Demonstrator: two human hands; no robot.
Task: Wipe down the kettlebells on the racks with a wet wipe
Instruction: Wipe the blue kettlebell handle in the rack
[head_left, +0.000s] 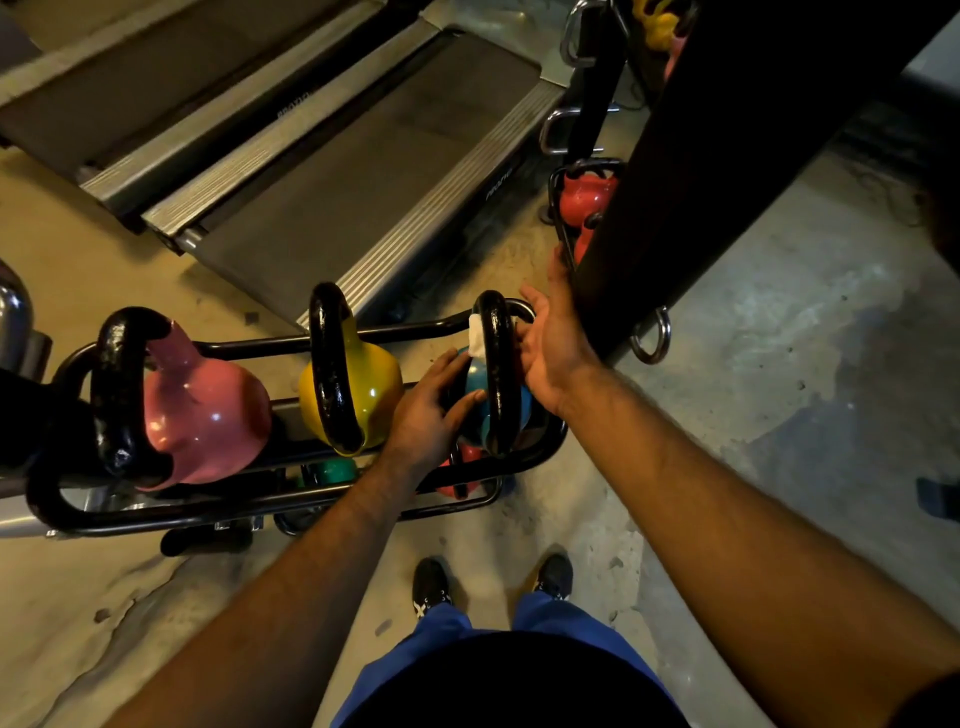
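Three kettlebells with black handles stand on a black tube rack (249, 345): a pink kettlebell (202, 410) at the left, a yellow kettlebell (371, 387) in the middle and a blue kettlebell (475, 382) at the right end. A white wet wipe (478, 338) lies against the left side of the blue kettlebell's handle. My left hand (431, 410) rests on the blue body with straight fingers, thumb touching it. My right hand (550, 338) is beside the right of that handle, fingers extended, palm toward it; whether it touches the handle or the wipe I cannot tell.
Two treadmill decks (363, 156) lie behind the rack. A tall dark column (675, 182) rises at the right, with red kettlebells (584, 195) on another rack behind it. Green and red weights sit on the lower shelf. My shoes (431, 587) stand on concrete floor.
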